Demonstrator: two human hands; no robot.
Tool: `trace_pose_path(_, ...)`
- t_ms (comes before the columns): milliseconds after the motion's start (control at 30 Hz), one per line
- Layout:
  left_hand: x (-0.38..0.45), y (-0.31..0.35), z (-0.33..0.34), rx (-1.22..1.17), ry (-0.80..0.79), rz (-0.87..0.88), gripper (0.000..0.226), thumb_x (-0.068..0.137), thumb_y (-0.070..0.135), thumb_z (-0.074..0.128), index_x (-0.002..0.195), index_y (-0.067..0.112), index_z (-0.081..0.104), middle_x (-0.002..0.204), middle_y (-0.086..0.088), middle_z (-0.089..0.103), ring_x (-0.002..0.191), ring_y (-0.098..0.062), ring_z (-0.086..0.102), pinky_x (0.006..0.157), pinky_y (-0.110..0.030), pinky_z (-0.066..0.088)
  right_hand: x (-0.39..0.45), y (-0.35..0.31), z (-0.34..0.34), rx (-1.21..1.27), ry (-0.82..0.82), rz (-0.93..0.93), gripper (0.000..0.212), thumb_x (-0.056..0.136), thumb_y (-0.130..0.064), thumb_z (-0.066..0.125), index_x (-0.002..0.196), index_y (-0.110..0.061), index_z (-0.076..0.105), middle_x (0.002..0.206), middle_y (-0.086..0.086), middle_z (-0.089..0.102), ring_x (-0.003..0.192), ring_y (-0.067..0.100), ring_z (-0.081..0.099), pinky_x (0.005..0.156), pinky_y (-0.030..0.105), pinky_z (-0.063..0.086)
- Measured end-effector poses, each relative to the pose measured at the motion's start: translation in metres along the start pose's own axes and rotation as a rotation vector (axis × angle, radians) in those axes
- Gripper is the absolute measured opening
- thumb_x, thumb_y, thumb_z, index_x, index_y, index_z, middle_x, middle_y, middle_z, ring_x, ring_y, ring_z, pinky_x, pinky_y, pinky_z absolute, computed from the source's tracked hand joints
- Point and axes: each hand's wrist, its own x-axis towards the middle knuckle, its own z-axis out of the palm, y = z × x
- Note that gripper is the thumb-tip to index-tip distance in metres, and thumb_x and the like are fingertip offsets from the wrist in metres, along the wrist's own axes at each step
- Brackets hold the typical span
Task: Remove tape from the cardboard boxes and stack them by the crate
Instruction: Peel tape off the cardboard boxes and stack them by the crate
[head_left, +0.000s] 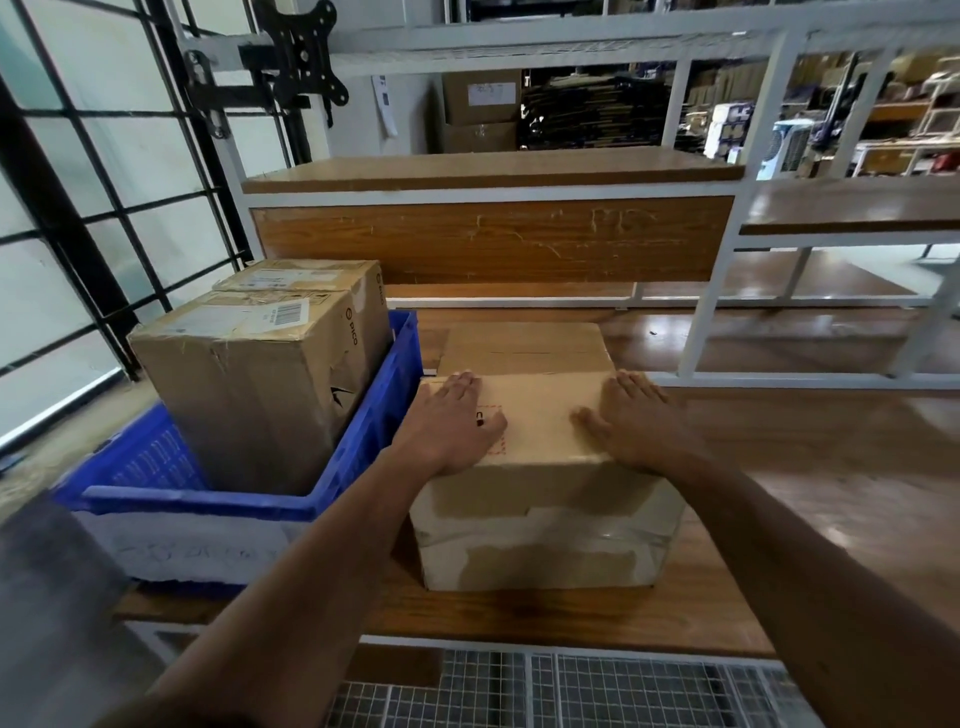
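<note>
A plain cardboard box (545, 519) stands on the wooden table (571, 618), right of a blue crate (374, 415). Clear tape with torn patches crosses its front face. A second box (519, 345) sits directly behind it, touching. My left hand (452, 423) lies flat on the near box's top at its left edge, fingers together. My right hand (631, 421) lies flat on the top at the right edge. Neither hand grips anything. Inside the crate stand two taped boxes with labels, a near one (249, 384) and a far one (311, 278).
A white metal frame with wooden shelves (493, 171) rises behind the table. A black window grille (78, 208) is at the left. Wire mesh (571, 691) runs below the table's front edge. Stored cartons fill the background shelves.
</note>
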Motion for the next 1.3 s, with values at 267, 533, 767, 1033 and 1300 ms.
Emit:
trace_pose_path(267, -0.006, 0.001, 0.003, -0.178, 0.226, -0.063, 0.068, 0.101, 0.047, 0.043, 0.157, 0.015, 0.021, 0.166, -0.005, 0.019, 0.153, -0.023, 0.017, 0.126, -0.047, 0.004, -0.011, -0.002, 0.0, 0.014, 0.127, 0.0, 0.079, 0.094, -0.069, 0.03, 0.15, -0.013, 0.029, 0.161, 0.007, 0.024, 0.149, 0.025, 0.018, 0.118, 0.049, 0.016)
trace_pose_path(533, -0.035, -0.006, 0.011, -0.515, 0.282, -0.361, 0.119, 0.069, 0.079, 0.068, 0.155, 0.013, 0.02, 0.141, -0.003, 0.053, 0.114, -0.018, 0.058, 0.08, -0.033, 0.049, -0.054, -0.007, 0.004, 0.17, 0.288, 0.205, 0.094, 0.087, -0.077, 0.039, 0.155, -0.015, 0.017, 0.154, 0.018, 0.032, 0.138, 0.037, 0.037, 0.104, 0.05, 0.041)
trace_pose_path(767, -0.076, 0.003, 0.023, -0.588, 0.573, -0.17, 0.104, 0.071, 0.054, 0.085, 0.15, 0.022, 0.025, 0.14, 0.003, 0.047, 0.121, -0.011, 0.048, 0.098, -0.036, 0.045, -0.088, 0.0, 0.016, 0.416, 0.545, 0.049, 0.098, 0.082, -0.066, 0.059, 0.156, -0.028, 0.007, 0.147, 0.013, 0.032, 0.126, 0.034, 0.046, 0.09, 0.051, 0.053)
trace_pose_path(1033, -0.104, -0.008, 0.057, -0.602, 0.594, -0.115, 0.136, 0.065, 0.045, 0.091, 0.157, 0.039, -0.008, 0.157, 0.001, 0.019, 0.138, -0.006, 0.021, 0.103, -0.039, 0.035, -0.107, 0.008, 0.042, 0.505, 0.453, 0.06, 0.124, 0.063, -0.061, 0.082, 0.152, -0.046, -0.003, 0.153, 0.007, 0.014, 0.131, 0.036, 0.039, 0.082, 0.054, 0.057)
trace_pose_path(1300, -0.12, -0.011, 0.103, -0.58, 0.599, -0.092, 0.084, 0.068, 0.053, 0.086, 0.132, 0.038, 0.034, 0.134, 0.009, 0.026, 0.119, -0.004, 0.033, 0.084, -0.014, 0.042, -0.133, 0.009, 0.09, 0.55, 0.511, 0.087, 0.096, 0.057, -0.05, 0.089, 0.131, -0.025, 0.034, 0.138, 0.004, 0.025, 0.125, 0.029, 0.04, 0.071, 0.048, 0.06)
